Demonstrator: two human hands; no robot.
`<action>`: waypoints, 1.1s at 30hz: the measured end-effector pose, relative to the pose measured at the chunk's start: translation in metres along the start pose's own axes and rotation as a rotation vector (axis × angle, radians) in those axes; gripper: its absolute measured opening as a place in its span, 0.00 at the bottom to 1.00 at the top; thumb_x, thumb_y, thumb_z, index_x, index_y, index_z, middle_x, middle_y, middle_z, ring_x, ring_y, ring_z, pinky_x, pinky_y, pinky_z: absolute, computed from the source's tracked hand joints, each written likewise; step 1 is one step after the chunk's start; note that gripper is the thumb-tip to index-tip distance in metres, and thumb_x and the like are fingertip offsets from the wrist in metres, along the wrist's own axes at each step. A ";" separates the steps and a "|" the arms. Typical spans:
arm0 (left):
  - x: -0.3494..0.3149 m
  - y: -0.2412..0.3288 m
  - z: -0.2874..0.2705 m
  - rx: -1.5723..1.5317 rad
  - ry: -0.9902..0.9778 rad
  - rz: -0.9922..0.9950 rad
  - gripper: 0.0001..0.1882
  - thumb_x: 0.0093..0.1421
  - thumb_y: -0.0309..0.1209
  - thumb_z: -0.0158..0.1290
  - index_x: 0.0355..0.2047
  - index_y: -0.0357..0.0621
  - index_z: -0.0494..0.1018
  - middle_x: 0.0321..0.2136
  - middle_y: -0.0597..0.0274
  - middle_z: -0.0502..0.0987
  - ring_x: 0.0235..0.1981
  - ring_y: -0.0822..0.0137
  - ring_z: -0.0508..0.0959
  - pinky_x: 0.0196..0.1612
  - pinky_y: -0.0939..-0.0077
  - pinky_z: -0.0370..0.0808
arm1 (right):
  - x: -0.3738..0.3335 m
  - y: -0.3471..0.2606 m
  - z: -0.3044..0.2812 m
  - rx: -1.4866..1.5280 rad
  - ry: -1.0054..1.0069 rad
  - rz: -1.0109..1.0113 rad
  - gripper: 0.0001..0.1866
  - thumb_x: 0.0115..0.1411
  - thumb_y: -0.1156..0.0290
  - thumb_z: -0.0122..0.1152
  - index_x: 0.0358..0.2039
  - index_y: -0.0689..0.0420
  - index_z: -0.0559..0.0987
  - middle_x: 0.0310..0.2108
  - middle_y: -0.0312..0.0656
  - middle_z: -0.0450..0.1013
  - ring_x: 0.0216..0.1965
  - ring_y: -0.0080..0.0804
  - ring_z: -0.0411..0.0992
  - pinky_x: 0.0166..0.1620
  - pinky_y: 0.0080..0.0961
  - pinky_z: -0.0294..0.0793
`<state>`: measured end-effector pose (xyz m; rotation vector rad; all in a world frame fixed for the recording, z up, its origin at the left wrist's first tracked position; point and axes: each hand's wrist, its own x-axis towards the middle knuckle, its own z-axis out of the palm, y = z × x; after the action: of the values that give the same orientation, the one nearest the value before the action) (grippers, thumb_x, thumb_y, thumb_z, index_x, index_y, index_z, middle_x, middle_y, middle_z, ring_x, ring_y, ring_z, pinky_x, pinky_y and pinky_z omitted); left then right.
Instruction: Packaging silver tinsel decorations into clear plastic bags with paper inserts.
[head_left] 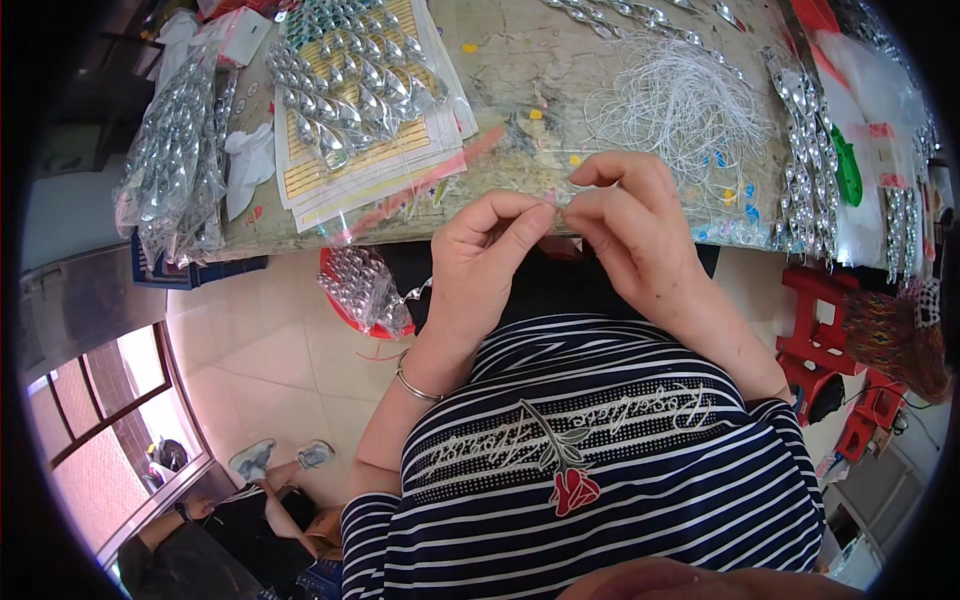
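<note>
Head view showed my left fingers [505, 206] pinched closed, thumb against index, above the near edge of the desk [515, 65]. My right fingers [600, 206] curled in, tips right beside the left ones; I could not tell whether they gripped anything, and anything in my pinch was too small to make out. A loose tangle of white thread [680, 100] lay beyond my right hand, and silver twisted strips [350, 80] covered striped yellow paper [325, 182] ahead on my left.

Lettering, first entry: pale, looping script [470, 452], which ran across the dotted dark chest panel of the navy-and-white striped cloth shirt [640, 535] and stood upside down to the wearer's downward view.
</note>
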<state>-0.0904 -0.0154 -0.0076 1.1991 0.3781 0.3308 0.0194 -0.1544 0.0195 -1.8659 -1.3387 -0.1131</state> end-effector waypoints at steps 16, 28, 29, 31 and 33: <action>0.001 -0.005 -0.006 0.014 -0.095 -0.029 0.04 0.62 0.27 0.56 0.32 0.40 0.76 0.27 0.68 0.77 0.25 0.82 0.67 0.30 0.87 0.62 | 0.006 0.010 0.007 0.475 -0.169 0.359 0.03 0.62 0.76 0.56 0.33 0.61 0.76 0.35 0.40 0.69 0.42 0.31 0.68 0.46 0.24 0.67; -0.001 -0.003 -0.008 -0.085 -0.046 -0.067 0.02 0.60 0.22 0.56 0.33 0.36 0.77 0.29 0.65 0.78 0.32 0.78 0.76 0.40 0.84 0.73 | 0.007 0.009 0.002 0.495 -0.027 0.421 0.07 0.62 0.75 0.57 0.39 0.59 0.80 0.37 0.38 0.70 0.43 0.27 0.69 0.46 0.21 0.67; -0.001 -0.003 -0.007 -0.051 -0.029 -0.054 0.02 0.61 0.22 0.56 0.33 0.36 0.76 0.29 0.65 0.78 0.32 0.78 0.76 0.39 0.84 0.73 | 0.004 0.009 -0.003 0.463 -0.053 0.374 0.06 0.62 0.76 0.57 0.39 0.59 0.80 0.37 0.39 0.70 0.41 0.26 0.69 0.44 0.20 0.67; -0.002 -0.003 -0.005 -0.016 -0.011 -0.043 0.02 0.61 0.22 0.56 0.33 0.35 0.76 0.29 0.65 0.78 0.32 0.78 0.76 0.39 0.85 0.73 | 0.000 0.006 -0.005 0.432 -0.079 0.329 0.06 0.62 0.76 0.58 0.38 0.59 0.80 0.36 0.39 0.70 0.39 0.26 0.69 0.42 0.20 0.68; -0.001 -0.003 -0.003 -0.002 -0.063 0.046 0.01 0.61 0.22 0.55 0.33 0.36 0.76 0.30 0.66 0.78 0.32 0.78 0.77 0.37 0.85 0.73 | -0.002 0.002 -0.002 0.355 -0.084 0.276 0.05 0.60 0.78 0.59 0.37 0.60 0.80 0.34 0.39 0.70 0.35 0.26 0.69 0.37 0.20 0.68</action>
<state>-0.0925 -0.0145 -0.0112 1.2149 0.2961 0.3326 0.0203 -0.1572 0.0185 -1.7412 -1.0611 0.3292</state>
